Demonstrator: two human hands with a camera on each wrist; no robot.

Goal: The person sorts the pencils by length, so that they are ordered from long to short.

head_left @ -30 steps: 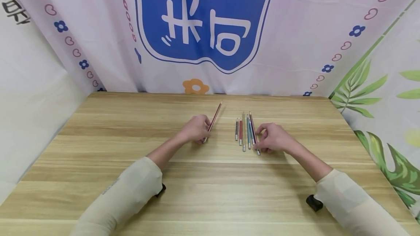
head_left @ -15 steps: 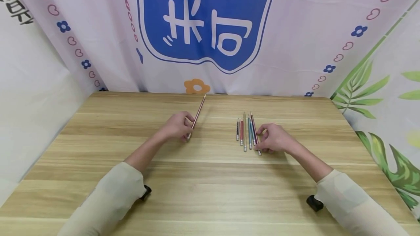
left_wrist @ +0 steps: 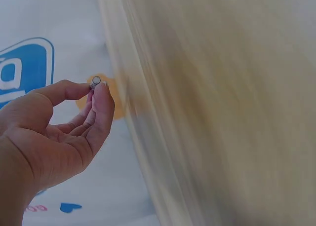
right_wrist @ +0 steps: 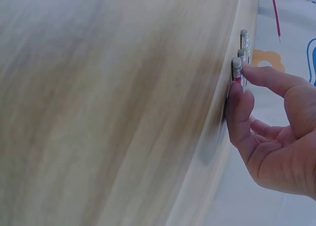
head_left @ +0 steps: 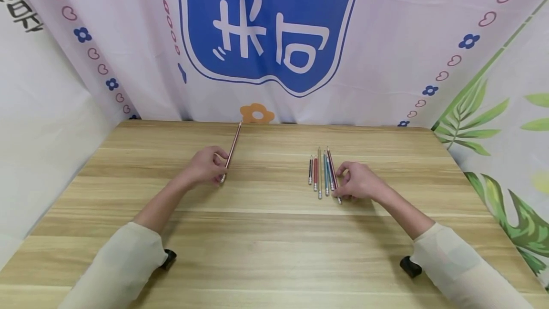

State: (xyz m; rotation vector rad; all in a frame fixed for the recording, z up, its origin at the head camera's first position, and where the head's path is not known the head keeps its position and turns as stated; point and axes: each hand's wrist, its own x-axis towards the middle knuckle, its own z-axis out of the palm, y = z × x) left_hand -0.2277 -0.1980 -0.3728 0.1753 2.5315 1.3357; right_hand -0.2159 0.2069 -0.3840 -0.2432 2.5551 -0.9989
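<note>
My left hand pinches a dark red pencil near its eraser end, and the pencil's tip points away toward the curtain. In the left wrist view the silver-banded eraser end shows between thumb and fingertip. My right hand holds the lower end of another dark red pencil between thumb and fingers, at the right side of a row. Beside it lie a gold pencil, blue pencils, a red pencil and a short dark pencil, erasers toward me.
The wooden table ends at a printed curtain along its back edge. A white wall stands at the left, a leaf-printed sheet at the right. Black wrist devices sit under both sleeves.
My left hand has carried its pencil to the left, away from the row. The right hand and the pencils in the row stay where they were.
</note>
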